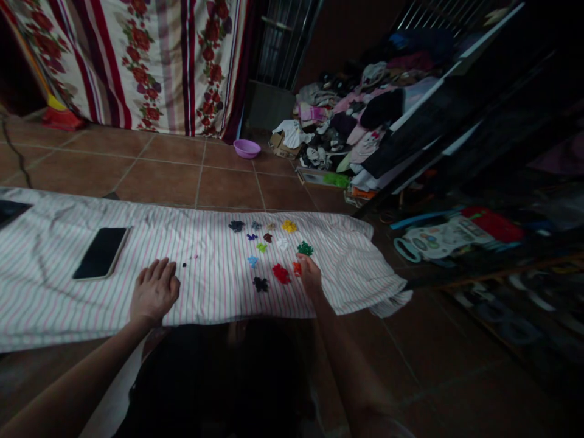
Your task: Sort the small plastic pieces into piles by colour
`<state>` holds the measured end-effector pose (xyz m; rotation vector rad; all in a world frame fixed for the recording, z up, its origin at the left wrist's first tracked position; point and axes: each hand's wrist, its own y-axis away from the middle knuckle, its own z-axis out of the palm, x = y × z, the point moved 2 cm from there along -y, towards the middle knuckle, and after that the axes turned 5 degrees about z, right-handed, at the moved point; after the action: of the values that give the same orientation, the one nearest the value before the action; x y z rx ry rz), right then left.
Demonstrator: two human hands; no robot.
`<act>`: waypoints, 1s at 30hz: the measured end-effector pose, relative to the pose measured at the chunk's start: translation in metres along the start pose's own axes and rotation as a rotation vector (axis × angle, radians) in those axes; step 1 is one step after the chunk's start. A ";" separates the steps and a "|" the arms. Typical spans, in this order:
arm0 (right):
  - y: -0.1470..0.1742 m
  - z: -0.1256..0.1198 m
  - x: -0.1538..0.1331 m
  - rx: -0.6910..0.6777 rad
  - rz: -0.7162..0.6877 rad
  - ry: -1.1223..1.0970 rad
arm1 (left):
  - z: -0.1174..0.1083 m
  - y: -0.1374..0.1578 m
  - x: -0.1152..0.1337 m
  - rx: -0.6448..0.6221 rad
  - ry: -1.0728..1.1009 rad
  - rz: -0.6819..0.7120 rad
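My left hand (156, 287) lies palm down on the striped cloth (219, 274), fingers stretched out and holding nothing. Just right of it are a tiny black piece (184, 265) and a pink one (196, 257). My right hand (311, 277) is at the small orange pile (297, 269), its fingers drawn together in a pinch; what they hold, if anything, is too small to make out. Around it lie a red pile (281, 274), a dark green pile (305, 248), a white pile (283, 243), a yellow pile (289, 226) and a black pile (260, 284).
A phone (101, 253) rests on the cloth left of my left hand. More little piles, among them light blue (252, 261) and lime green (261, 247), sit mid-cloth. Beyond are a purple basin (247, 148) and heaped clothes (347, 115) on the tiled floor.
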<state>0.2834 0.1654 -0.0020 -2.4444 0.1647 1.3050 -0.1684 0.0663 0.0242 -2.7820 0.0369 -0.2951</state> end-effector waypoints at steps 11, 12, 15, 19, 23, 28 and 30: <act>0.001 0.007 -0.059 0.043 -0.147 -0.068 | 0.000 0.000 0.000 0.009 0.008 -0.001; 0.012 0.014 -0.069 0.028 -0.197 -0.060 | -0.001 0.000 0.000 0.015 0.003 0.002; 0.050 0.039 -0.092 -0.034 -0.289 -0.063 | -0.001 0.001 0.001 0.016 -0.006 0.010; 0.093 0.059 -0.094 -0.042 -0.305 -0.071 | -0.002 0.001 0.001 0.029 0.029 0.009; 0.104 0.050 -0.070 0.075 -0.216 -0.044 | -0.002 0.001 0.001 0.050 0.059 0.014; 0.084 0.018 -0.036 0.234 -0.053 0.040 | -0.003 0.002 0.002 0.034 0.008 0.023; 0.071 0.010 -0.026 0.253 -0.033 0.027 | -0.004 0.002 0.002 0.031 0.000 0.029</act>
<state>0.2421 0.1018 -0.0039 -2.2420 0.2779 1.1608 -0.1670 0.0635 0.0274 -2.7480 0.0720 -0.2855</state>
